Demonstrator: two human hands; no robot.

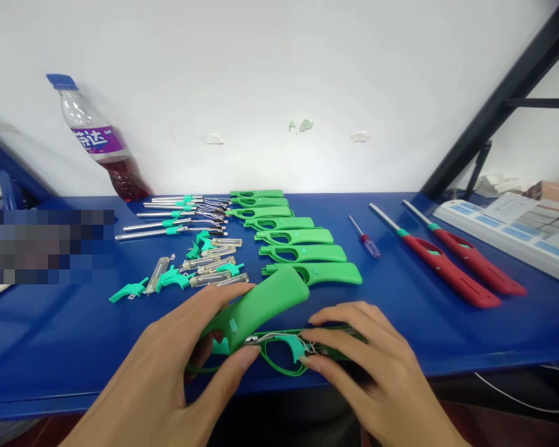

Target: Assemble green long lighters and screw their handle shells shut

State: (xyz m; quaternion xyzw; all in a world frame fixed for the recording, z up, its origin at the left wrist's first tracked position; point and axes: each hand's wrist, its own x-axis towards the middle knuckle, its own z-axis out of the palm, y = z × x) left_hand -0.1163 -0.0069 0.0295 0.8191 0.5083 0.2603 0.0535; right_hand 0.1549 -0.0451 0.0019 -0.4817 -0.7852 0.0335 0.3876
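Note:
My left hand (177, 366) pinches a green lighter handle shell (261, 304) between thumb and fingers, tilted up off the blue table (51, 347). Under it lies an open green handle half (284, 360) with a teal trigger and thin wires inside. My right hand (372, 366) rests on that half, fingers curled and fingertips pressing by the trigger. A row of several green shells (298, 248) lies just beyond both hands.
Metal tubes with teal collars (168, 217), small glass-like cartridges and teal triggers (200, 267) lie at the left. A small screwdriver (366, 239) and two red finished lighters (451, 264) lie at the right. A plastic bottle (97, 139) leans on the wall. A white power strip (507, 239) sits far right.

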